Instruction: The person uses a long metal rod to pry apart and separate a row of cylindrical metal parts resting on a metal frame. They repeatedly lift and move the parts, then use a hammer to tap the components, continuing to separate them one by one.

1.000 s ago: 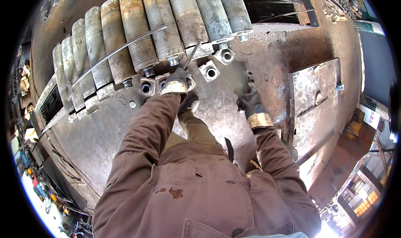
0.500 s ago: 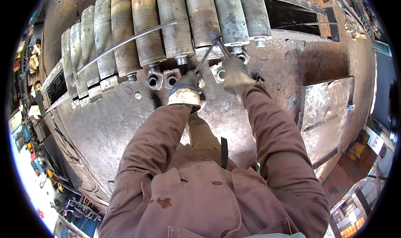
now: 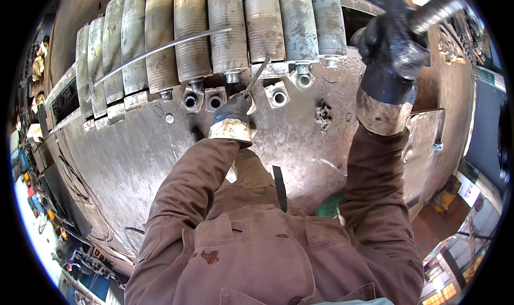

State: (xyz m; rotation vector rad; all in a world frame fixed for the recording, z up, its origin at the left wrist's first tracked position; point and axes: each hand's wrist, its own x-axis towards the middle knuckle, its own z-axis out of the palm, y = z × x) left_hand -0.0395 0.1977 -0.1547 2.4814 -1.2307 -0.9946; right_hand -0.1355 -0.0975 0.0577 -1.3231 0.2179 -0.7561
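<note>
My left hand (image 3: 234,110), in a dark glove with a pale cuff, is closed round a thin steel rod (image 3: 257,77). The rod slants up and away to the front end of a worn roller (image 3: 266,29); its lower end is hidden by the glove. Raised at the upper right, my right hand (image 3: 395,45), in a black glove, grips a hammer (image 3: 440,9) by its shaft. The hammer's head cannot be made out here. Small square metal brackets (image 3: 278,95) with round holes lie by the rollers' ends, close to my left hand.
Several grey and rusty rollers stand side by side along the far part of the steel surface (image 3: 300,139). A long thin rod (image 3: 160,52) lies across them. Dark debris (image 3: 323,115) sits right of the brackets. A raised metal plate (image 3: 425,160) is at the right.
My right hand has swung the hammer up and to the right, away from the rod's far end. My left hand keeps hold of the rod in nearly the same place.
</note>
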